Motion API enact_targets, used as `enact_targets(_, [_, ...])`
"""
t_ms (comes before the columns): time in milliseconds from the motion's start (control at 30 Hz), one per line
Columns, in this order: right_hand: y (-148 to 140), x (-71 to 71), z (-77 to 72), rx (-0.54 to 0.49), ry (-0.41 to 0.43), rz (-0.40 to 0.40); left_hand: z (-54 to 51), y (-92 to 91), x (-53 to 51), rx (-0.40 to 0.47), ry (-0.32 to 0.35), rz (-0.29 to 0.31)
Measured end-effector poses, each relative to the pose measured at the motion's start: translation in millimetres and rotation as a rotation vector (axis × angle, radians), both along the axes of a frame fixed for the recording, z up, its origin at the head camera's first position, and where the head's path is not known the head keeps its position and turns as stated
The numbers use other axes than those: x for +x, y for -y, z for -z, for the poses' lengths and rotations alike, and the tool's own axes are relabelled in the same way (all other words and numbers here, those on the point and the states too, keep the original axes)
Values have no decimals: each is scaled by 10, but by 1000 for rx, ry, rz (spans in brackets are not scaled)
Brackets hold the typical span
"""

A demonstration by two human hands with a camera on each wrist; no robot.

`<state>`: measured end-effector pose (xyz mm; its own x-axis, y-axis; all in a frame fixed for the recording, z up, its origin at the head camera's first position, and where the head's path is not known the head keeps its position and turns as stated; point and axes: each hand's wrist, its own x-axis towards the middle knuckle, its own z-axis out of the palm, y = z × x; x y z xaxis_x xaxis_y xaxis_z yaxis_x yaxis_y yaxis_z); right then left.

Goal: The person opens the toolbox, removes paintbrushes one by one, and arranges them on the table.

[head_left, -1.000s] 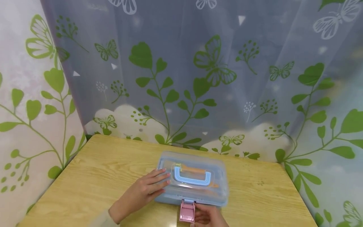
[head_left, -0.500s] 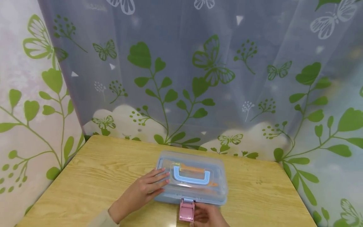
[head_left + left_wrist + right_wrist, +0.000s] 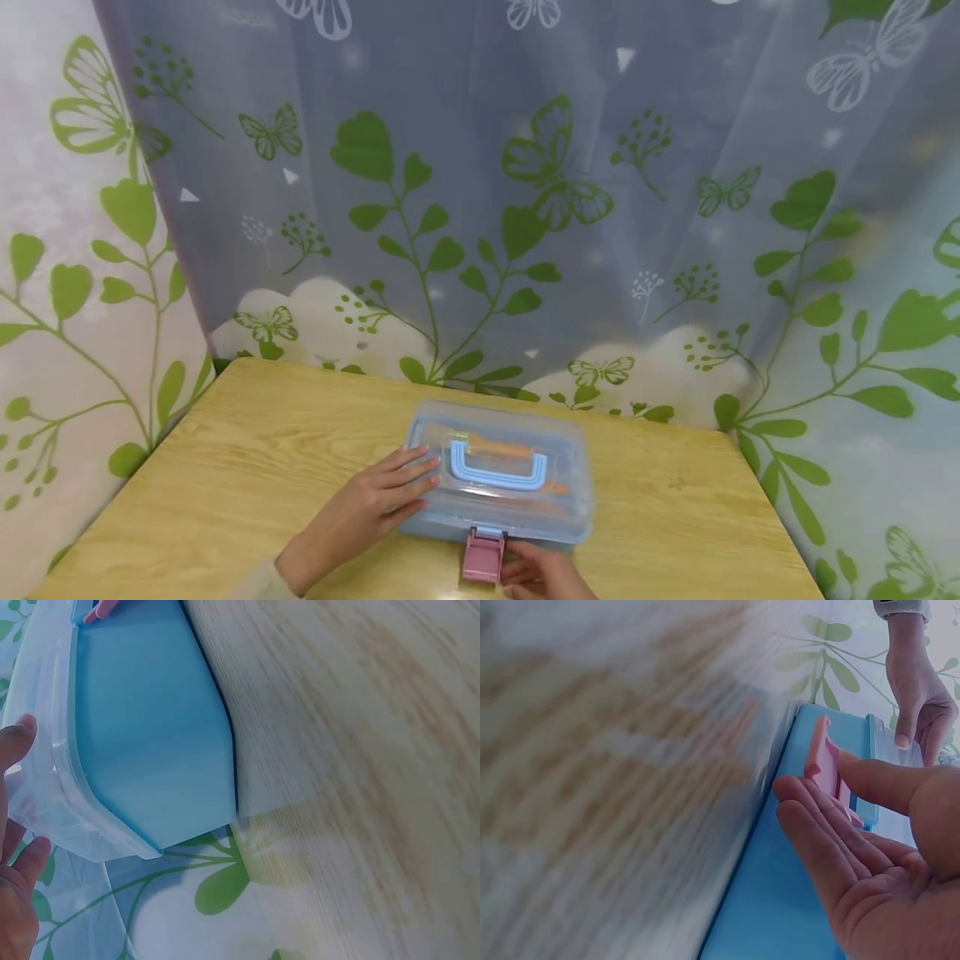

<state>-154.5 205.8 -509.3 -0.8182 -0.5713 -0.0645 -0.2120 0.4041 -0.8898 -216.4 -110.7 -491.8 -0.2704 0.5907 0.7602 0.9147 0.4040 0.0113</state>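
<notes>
A storage box with a clear lid [image 3: 517, 510] and a light blue base [image 3: 157, 727] sits on the table. Its blue carry handle [image 3: 498, 478] lies on top of the lid. A pink latch [image 3: 483, 555] swings out from the front, away from the box wall. My left hand [image 3: 367, 504] rests its spread, fairly straight fingers on the lid's left end. My right hand [image 3: 542, 572] is at the latch's right side. In the right wrist view, its thumb [image 3: 889, 784] and fingers hold the pink latch [image 3: 826, 766] between them. Orange things show dimly through the lid.
The wood-grain table [image 3: 300, 425] extends around the box on both sides. A curtain [image 3: 465, 208] with green leaves and butterflies hangs behind the table and along its sides.
The whole head view shifts slightly left. The right hand moves a little at the latch, which stays swung out. The left hand keeps its place on the lid.
</notes>
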Motion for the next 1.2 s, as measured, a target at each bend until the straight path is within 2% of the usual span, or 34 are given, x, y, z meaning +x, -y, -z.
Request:
enact_targets(100, [3,27,-9,14,23,8,3,16,21,4,25,0])
enact_targets(233, [-9,73,-28,-16,10,-2,6,16,45,5,62,3])
enact_targets(367, [-41,124,-72,-17,-108,-29,25,22,65,8,62,4])
enact_targets(400, [-54,136,-88,4,-165,-27,28,24,68,9,54,4])
enact_targets(500, [-95,176,-129,49,-438,15,25,20,71,13,52,5])
enact_targets(633, [-121,197,-185,-25,-811,121,6,2,57,17,45,6])
enact_targets(733, [-151,165,-252,-102,-962,164,-2,-5,47,19,40,4])
enact_targets(867, [-238,77,-301,-116,-1047,194,-6,-2,41,23,27,-1])
enact_targets(1100, [-406,-53,-193,-72,-1108,276,-2,-10,35,32,30,9])
enact_targets(1200, [-461,-77,-138,-69,-1114,282,1,-24,29,33,22,13])
